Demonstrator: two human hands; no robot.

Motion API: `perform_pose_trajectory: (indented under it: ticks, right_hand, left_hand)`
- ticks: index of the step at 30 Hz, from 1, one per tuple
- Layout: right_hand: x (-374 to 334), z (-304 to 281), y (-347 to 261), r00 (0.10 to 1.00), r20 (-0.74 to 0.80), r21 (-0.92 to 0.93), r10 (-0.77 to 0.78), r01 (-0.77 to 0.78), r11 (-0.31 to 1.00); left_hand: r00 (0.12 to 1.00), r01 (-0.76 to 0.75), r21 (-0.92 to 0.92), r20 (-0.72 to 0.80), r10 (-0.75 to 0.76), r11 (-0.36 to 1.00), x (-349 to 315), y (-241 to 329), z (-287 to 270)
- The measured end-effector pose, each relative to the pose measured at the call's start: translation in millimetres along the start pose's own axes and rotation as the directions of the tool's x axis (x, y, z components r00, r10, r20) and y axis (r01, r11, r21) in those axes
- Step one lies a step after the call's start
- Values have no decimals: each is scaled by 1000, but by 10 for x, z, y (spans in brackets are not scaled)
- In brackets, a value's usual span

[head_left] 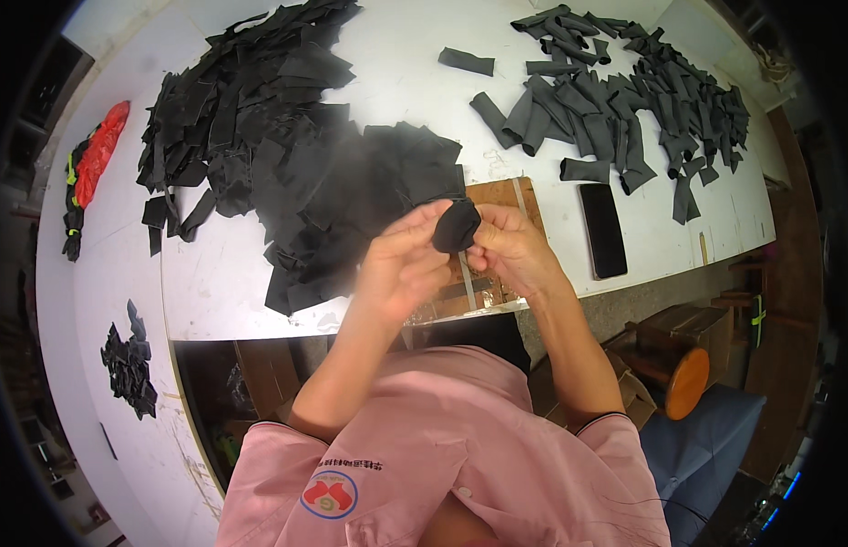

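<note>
Between my two hands, above the near edge of the white table, is a small black fabric piece (455, 228) with a rounded lower end. My left hand (407, 251) pinches its left side, thumb and forefinger together and the other fingers curled. On its right side, my right hand (513, 244) grips the edge between thumb and fingers. Under the hands lies a brown board (508, 196) with pale tape strips. A large heap of flat black fabric pieces (251, 118) spreads to the left and reaches close to my left hand.
Many rolled dark fabric tubes (579, 114) lie at the far right. A black phone (603, 231) rests near the table's front edge. At the left are a red plastic bag (103, 153) and a small black fabric pile (129, 360). A wooden stool (687, 383) stands below, at right.
</note>
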State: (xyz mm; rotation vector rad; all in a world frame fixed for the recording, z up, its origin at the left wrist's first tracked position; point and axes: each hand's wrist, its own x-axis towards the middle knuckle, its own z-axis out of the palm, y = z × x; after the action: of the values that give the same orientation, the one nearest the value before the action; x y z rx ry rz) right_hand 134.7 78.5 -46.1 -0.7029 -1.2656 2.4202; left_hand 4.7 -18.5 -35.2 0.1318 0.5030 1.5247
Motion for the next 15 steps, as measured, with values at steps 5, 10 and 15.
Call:
perform_pose_trajectory:
  ticks: [5, 10, 15]
  right_hand:
    - [10, -24, -47, 989, 47, -278, -138, 145, 950]
    - [-144, 181, -174, 776, 39, -556, -629, 540, 632]
    - [-261, 400, -453, 662, 413, -904, -625, 382, -193]
  left_hand:
    - [731, -349, 923, 375, 570, -160, -100, 94, 328]
    - [753, -593, 763, 412, 513, 258, -75, 106, 253]
    - [794, -581, 423, 110, 598, 695, -147, 43, 208]
